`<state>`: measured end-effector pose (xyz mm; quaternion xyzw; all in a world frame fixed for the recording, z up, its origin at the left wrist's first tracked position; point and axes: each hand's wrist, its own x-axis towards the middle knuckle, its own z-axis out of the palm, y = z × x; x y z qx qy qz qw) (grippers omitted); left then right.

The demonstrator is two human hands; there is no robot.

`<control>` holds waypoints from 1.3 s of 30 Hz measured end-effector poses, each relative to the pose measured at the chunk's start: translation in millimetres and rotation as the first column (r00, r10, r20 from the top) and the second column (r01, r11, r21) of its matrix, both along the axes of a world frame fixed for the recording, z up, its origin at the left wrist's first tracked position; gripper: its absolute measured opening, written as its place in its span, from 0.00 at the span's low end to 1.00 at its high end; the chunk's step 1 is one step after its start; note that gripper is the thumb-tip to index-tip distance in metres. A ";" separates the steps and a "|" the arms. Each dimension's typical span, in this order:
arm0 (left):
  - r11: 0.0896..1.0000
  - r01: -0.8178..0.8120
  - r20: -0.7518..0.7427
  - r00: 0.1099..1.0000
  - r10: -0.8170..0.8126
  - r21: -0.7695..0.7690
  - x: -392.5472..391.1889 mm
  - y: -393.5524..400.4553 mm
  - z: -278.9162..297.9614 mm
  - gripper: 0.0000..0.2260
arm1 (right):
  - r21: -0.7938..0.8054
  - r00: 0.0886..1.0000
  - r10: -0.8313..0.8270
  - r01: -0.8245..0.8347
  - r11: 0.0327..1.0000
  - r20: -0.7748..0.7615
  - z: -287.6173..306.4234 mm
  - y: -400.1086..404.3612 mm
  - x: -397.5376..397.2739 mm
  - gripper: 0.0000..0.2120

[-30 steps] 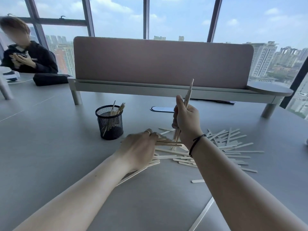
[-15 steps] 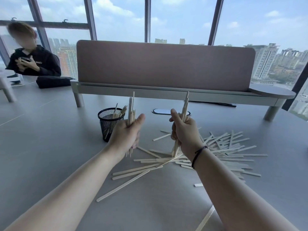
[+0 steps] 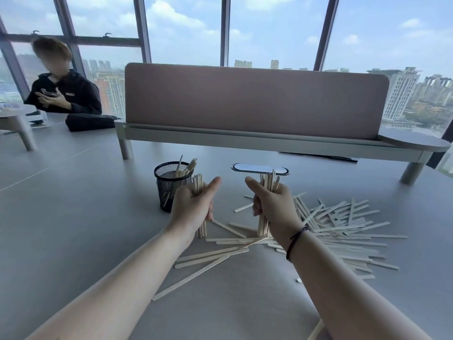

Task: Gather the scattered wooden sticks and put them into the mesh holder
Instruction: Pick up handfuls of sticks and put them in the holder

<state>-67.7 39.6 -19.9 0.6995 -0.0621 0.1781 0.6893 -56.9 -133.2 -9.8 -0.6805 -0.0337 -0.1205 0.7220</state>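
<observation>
My left hand (image 3: 193, 207) grips an upright bundle of wooden sticks (image 3: 198, 184), just right of the black mesh holder (image 3: 169, 190), which has several sticks standing in it. My right hand (image 3: 272, 204) grips a second upright bundle (image 3: 269, 181), whose lower ends rest on the table. Many loose sticks (image 3: 343, 227) lie scattered on the grey table to the right of and below both hands. A few long ones (image 3: 210, 256) lie near my left forearm.
A pink desk divider on a raised shelf (image 3: 255, 141) runs across the back. A phone (image 3: 259, 168) lies flat behind my hands. A person (image 3: 63, 94) sits at the far left behind a black bag (image 3: 90, 121).
My left hand left the pile and rose with a bundle of sticks held upright. The right hand's bundle has slid lower in its grip, so less sticks out above.
</observation>
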 end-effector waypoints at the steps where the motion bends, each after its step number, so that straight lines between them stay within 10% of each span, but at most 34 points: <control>1: 1.000 -0.005 -0.013 1.000 0.005 -0.016 -0.2 -0.4 0.5 0.26 | 0.003 1.000 -0.007 0.007 1.000 -0.008 0.0 0.0 -0.3 0.22; 20: 0.949 0.010 -0.121 0.991 -0.051 -0.314 -4.1 16.3 45.3 0.25 | 0.137 0.995 0.099 -0.096 0.986 -0.018 37.4 34.2 4.8 0.24; 27: 0.847 -0.183 0.057 0.968 0.243 -0.499 31.9 68.8 118.0 0.31 | 0.300 0.970 0.230 -0.242 0.923 0.077 106.4 118.5 31.8 0.28; 39: 0.901 -0.422 0.028 0.907 0.421 0.097 92.5 98.7 74.0 0.12 | 0.060 0.985 0.150 -0.155 0.986 0.081 87.1 177.2 93.1 0.19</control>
